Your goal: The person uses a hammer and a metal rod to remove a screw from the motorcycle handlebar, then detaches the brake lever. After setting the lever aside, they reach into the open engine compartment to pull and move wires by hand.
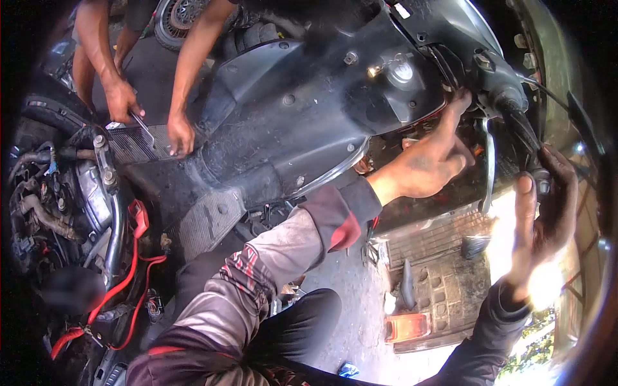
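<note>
A dark scooter front panel (290,100) spans the upper middle, with a key lock (400,72) on it. My left hand (428,161), in a grey and maroon sleeve, touches the edge of this panel beside the handlebar with its index finger stretched out. The thumb is apart from that finger; the other fingers are partly hidden. At the right, my right hand (547,222) is around the end of the black handlebar grip (520,128), with its thumb on the near side. A silver brake lever (488,167) hangs between the two hands.
At the upper left, a co-worker's hand (121,100) holds a thin metal tool (143,130) over the footboard; their other hand (181,135) rests nearby. Exposed cables, a red cable (122,289) and a metal frame are at the left. An orange object (408,327) lies lower right.
</note>
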Action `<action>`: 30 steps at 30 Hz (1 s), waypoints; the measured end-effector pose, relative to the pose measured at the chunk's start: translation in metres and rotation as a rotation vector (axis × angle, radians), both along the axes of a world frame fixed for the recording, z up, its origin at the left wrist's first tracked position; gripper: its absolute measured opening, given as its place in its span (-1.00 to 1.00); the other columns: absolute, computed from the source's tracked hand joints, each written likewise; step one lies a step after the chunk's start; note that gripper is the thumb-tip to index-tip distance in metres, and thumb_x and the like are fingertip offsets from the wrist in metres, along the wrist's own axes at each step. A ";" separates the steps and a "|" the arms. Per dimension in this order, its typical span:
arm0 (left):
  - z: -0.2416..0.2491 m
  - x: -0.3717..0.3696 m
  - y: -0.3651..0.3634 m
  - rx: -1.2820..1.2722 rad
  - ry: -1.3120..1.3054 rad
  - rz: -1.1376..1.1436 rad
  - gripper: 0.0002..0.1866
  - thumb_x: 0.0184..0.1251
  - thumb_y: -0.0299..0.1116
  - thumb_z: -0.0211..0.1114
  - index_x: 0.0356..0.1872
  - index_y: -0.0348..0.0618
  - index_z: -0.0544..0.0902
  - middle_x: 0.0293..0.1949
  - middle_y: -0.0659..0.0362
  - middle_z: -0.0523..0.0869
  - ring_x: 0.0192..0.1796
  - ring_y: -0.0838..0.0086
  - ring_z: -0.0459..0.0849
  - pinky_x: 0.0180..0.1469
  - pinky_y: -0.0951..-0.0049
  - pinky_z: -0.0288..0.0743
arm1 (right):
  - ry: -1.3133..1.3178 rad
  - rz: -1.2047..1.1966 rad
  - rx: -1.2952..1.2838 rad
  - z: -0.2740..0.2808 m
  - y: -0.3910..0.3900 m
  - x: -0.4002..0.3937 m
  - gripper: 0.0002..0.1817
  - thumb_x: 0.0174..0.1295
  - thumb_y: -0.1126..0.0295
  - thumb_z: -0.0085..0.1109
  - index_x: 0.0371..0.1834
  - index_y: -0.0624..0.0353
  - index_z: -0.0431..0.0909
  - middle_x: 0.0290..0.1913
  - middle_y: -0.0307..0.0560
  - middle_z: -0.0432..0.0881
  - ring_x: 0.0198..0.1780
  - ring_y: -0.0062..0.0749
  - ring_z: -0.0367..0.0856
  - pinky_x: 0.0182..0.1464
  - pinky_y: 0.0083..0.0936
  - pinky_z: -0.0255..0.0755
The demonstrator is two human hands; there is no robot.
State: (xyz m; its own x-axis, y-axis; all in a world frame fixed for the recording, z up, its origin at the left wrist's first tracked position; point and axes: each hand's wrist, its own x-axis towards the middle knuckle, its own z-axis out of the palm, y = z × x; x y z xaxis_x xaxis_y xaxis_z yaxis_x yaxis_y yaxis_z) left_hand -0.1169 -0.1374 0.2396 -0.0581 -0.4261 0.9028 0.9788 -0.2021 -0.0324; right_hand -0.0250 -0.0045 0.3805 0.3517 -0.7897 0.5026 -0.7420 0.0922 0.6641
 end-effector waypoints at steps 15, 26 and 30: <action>0.014 0.008 -0.038 0.006 0.035 -0.149 -0.08 0.25 -0.65 0.14 0.57 -0.09 -0.16 0.47 -0.06 0.18 -0.14 0.47 0.56 -0.14 0.50 0.53 | 0.002 0.139 -0.041 -0.008 -0.014 -0.002 -0.66 0.30 0.39 0.29 0.05 0.37 0.53 -0.17 -0.09 0.60 -0.20 -0.53 0.55 -0.11 -0.62 0.42; 0.017 0.015 -0.030 0.093 -0.009 -0.075 -0.13 0.15 -0.70 0.03 0.54 -0.15 -0.06 0.35 -0.10 0.34 -0.11 0.37 0.68 -0.04 0.43 0.56 | -1.172 0.248 -0.089 0.005 -0.004 0.002 -0.41 0.49 0.00 -0.11 0.19 0.42 0.38 -0.06 0.14 0.63 -0.02 -0.22 0.68 -0.06 -0.45 0.59; 0.016 0.018 -0.007 0.290 -0.095 0.039 -0.16 0.14 -0.72 0.01 0.53 -0.19 -0.02 0.34 -0.22 0.33 -0.10 0.42 0.68 0.03 0.44 0.56 | -1.885 0.125 0.456 0.024 -0.001 -0.015 -0.42 0.54 0.11 -0.20 0.40 0.39 0.19 0.31 0.38 0.38 0.19 0.08 0.58 0.12 -0.07 0.61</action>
State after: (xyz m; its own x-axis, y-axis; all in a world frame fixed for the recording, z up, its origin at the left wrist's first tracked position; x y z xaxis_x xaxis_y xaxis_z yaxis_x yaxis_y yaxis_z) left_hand -0.0989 -0.1444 0.2559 -0.1154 -0.6690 0.7342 0.9870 -0.1605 0.0089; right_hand -0.0401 -0.0053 0.4049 -0.2527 -0.9667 0.0396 -0.4061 0.0688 -0.9113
